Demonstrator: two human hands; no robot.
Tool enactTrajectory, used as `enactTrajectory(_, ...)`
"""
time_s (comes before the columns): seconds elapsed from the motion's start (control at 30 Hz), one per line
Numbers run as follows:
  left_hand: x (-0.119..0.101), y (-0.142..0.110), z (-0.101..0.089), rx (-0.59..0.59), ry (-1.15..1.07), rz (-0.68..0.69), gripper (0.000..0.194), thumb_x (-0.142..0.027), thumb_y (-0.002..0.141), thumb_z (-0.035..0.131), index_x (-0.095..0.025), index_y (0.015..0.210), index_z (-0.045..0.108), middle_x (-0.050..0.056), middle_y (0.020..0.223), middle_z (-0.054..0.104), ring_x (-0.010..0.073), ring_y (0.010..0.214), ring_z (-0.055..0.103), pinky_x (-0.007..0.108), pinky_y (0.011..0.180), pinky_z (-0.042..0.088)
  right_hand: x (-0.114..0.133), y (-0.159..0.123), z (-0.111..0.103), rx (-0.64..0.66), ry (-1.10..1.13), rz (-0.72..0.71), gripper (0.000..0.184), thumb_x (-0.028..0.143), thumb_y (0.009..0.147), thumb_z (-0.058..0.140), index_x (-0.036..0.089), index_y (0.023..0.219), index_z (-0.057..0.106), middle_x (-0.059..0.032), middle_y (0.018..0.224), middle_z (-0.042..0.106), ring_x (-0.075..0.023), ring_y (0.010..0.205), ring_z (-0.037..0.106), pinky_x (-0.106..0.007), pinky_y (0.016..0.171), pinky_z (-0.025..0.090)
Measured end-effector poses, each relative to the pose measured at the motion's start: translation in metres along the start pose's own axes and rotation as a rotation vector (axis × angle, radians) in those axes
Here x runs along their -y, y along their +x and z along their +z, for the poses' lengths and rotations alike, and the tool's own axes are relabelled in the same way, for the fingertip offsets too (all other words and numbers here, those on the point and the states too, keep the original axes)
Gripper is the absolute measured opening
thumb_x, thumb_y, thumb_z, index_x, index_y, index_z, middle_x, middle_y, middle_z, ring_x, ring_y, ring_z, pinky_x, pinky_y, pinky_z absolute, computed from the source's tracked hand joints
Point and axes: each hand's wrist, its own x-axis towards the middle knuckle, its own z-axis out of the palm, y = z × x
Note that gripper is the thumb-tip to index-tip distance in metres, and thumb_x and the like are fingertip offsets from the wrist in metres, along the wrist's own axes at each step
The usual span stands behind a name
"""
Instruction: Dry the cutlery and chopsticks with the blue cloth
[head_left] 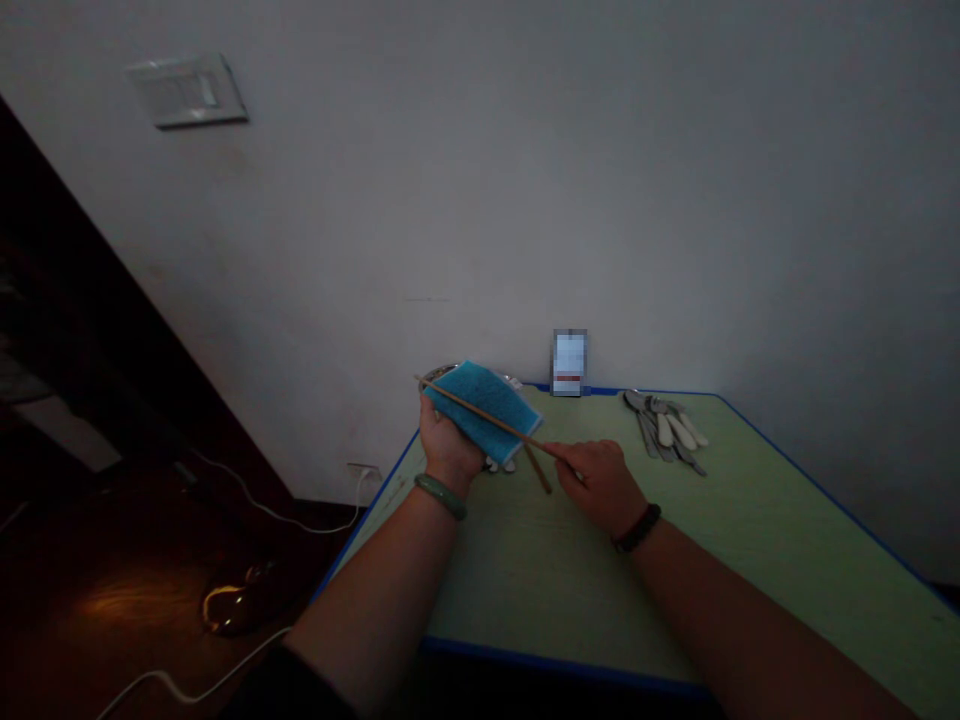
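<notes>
Chopstick [475,410] above green table [540,590], beside wall [480,200]

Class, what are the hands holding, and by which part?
The right hand grips a brown chopstick by its near end; the left hand supports a blue cloth from below.

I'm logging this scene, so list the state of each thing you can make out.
Blue cloth: spread out over the left hand.
Left hand: under the cloth, fingers mostly hidden.
Right hand: grip closed on one end of a stick.
Stick: slanting across the cloth.
Second stick: partly hidden by the cloth.
Cutlery: loosely heaped on the table.
Phone: upright, screen lit.
Wall switch: on or off unclear.
</notes>
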Motion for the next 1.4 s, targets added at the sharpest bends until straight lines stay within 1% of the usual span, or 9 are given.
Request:
enactTrajectory(0.17, 0.0002, 0.0022, -0.0016, -0.001, -0.015, 0.015, 0.062, -0.067, 0.083, 0.040, -0.020, 0.111, 0.068, 0.013, 0.113, 0.072, 0.0351, 0.117, 0.060, 0.052, 0.100, 0.043, 0.0002, -0.0006, 0.0004, 0.003, -0.006, -0.013, 0.032, 0.021, 0.091, 0.048, 0.023, 0.112, 0.072, -0.0036, 0.078, 0.074, -0.0158, 0.073, 0.063, -0.031, 0.072, 0.031)
enactTrajectory(0.37, 0.0001, 0.0020, -0.0036, 0.003, 0.007, 0.009, 0.064, -0.069, 0.083, 0.040, -0.019, 0.110, 0.069, 0.013, 0.112, 0.072, 0.0354, 0.117, 0.060, 0.052, 0.100, 0.043, 0.0019, -0.0005, 0.0024, -0.026, 0.028, 0.031, 0.031, 0.020, 0.090, 0.048, 0.022, 0.111, 0.071, -0.0050, 0.090, 0.076, -0.0175, 0.077, 0.065, -0.033, 0.076, 0.033)
enactTrajectory(0.5, 0.0002, -0.0009, -0.0017, 0.000, 0.018, 0.017, 0.064, -0.069, 0.084, 0.038, -0.019, 0.108, 0.070, 0.014, 0.110, 0.073, 0.0355, 0.117, 0.061, 0.052, 0.101, 0.044, 0.0027, 0.0004, 0.0020, 0.003, 0.026, 0.031, 0.028, 0.020, 0.091, 0.048, 0.022, 0.105, 0.072, -0.0041, 0.085, 0.076, -0.0180, 0.076, 0.065, -0.033, 0.075, 0.033)
enactTrajectory(0.63, 0.0009, -0.0010, -0.0016, -0.005, 0.021, 0.032, 0.064, -0.068, 0.084, 0.041, -0.018, 0.110, 0.070, 0.015, 0.112, 0.072, 0.0356, 0.117, 0.061, 0.052, 0.100, 0.044, 0.0030, -0.0001, 0.0020, -0.019, 0.025, 0.018, 0.028, 0.020, 0.090, 0.048, 0.022, 0.104, 0.072, -0.0045, 0.087, 0.076, -0.0182, 0.078, 0.065, -0.033, 0.077, 0.033)
enactTrajectory(0.77, 0.0007, 0.0004, -0.0015, -0.015, -0.005, 0.004, 0.065, -0.068, 0.083, 0.041, -0.018, 0.113, 0.069, 0.015, 0.114, 0.071, 0.0361, 0.118, 0.060, 0.053, 0.101, 0.044, 0.0039, -0.0001, 0.0018, -0.002, 0.011, 0.018, 0.028, 0.020, 0.089, 0.049, 0.023, 0.106, 0.072, -0.0046, 0.087, 0.076, -0.0187, 0.078, 0.065, -0.033, 0.077, 0.033)
enactTrajectory(0.9, 0.0000, -0.0014, 0.0015, -0.023, 0.005, -0.006, 0.067, -0.068, 0.084, 0.039, -0.017, 0.115, 0.068, 0.015, 0.111, 0.072, 0.0356, 0.116, 0.061, 0.052, 0.102, 0.043, 0.0050, 0.0002, 0.0016, 0.010, 0.010, 0.029, 0.027, 0.019, 0.087, 0.053, 0.023, 0.106, 0.072, -0.0045, 0.088, 0.076, -0.0190, 0.078, 0.065, -0.033, 0.077, 0.033)
enactTrajectory(1.0, 0.0001, -0.0027, 0.0026, -0.016, 0.020, -0.006, 0.068, -0.069, 0.085, 0.036, -0.016, 0.114, 0.068, 0.015, 0.107, 0.073, 0.0349, 0.114, 0.063, 0.052, 0.101, 0.044, 0.0051, 0.0002, 0.0015, 0.011, 0.012, 0.033, 0.027, 0.019, 0.087, 0.053, 0.023, 0.105, 0.072, -0.0039, 0.083, 0.075, -0.0186, 0.076, 0.065, -0.034, 0.078, 0.033)
enactTrajectory(1.27, 0.0027, -0.0029, 0.0004, 0.010, -0.014, -0.047, 0.068, -0.069, 0.085, 0.036, -0.017, 0.115, 0.069, 0.015, 0.110, 0.073, 0.0369, 0.117, 0.060, 0.055, 0.103, 0.042, 0.0045, 0.0014, 0.0015, 0.001, 0.005, 0.010, 0.027, 0.022, 0.089, 0.051, 0.022, 0.104, 0.074, -0.0037, 0.076, 0.074, -0.0177, 0.071, 0.064, -0.033, 0.074, 0.031)
enactTrajectory(1.4, 0.0057, -0.0032, -0.0022, 0.013, 0.028, -0.023, 0.066, -0.067, 0.087, 0.035, -0.016, 0.113, 0.069, 0.015, 0.109, 0.073, 0.0361, 0.118, 0.060, 0.055, 0.104, 0.041, 0.0048, 0.0012, 0.0029, -0.009, 0.016, -0.010, 0.028, 0.024, 0.091, 0.050, 0.022, 0.104, 0.075, -0.0042, 0.080, 0.076, -0.0170, 0.072, 0.064, -0.033, 0.074, 0.030)
